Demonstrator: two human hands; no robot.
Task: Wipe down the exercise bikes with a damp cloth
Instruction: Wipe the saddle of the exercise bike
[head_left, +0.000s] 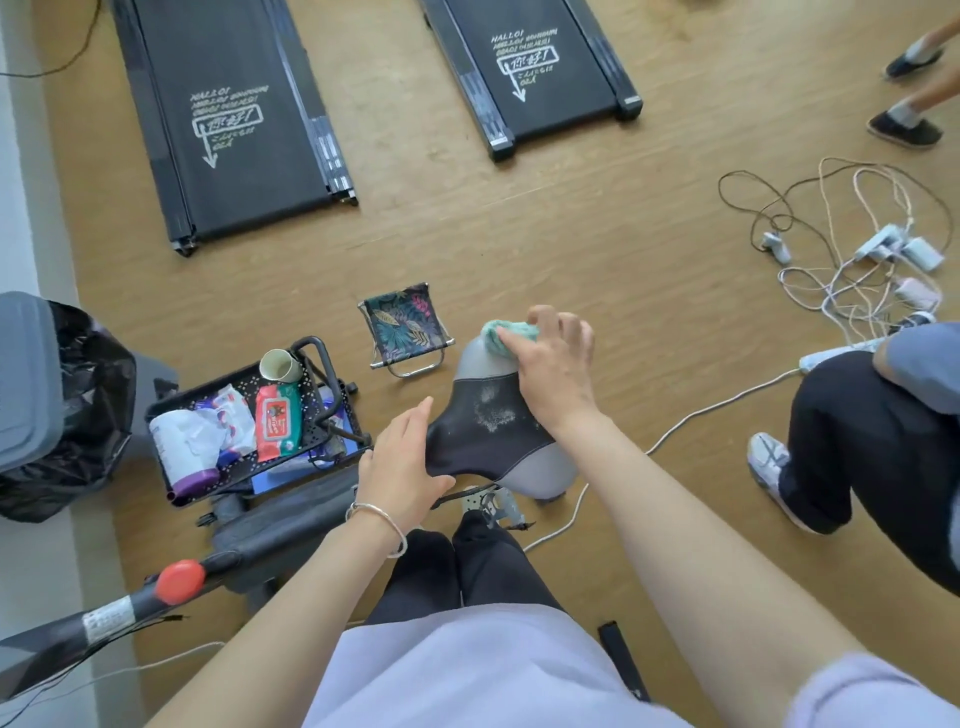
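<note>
Now right hand (556, 364) grip holds teal fluffy cloth (506, 335) on black-and-grey padded bike seat (483, 447); left hand (405, 462) grip open, flat, steadying. Rub white dusty patch (491, 413).

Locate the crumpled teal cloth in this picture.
In the head view, just right of centre, the crumpled teal cloth sits on the grey tip of the black-and-grey bike saddle, gripped by the right hand, with the leaf-print folding stool to its left.

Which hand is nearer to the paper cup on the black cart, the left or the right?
Left. The left hand rests on the saddle, beside the cart with the paper cup; the right hand grips the cloth on the saddle nose, farther right.
</note>
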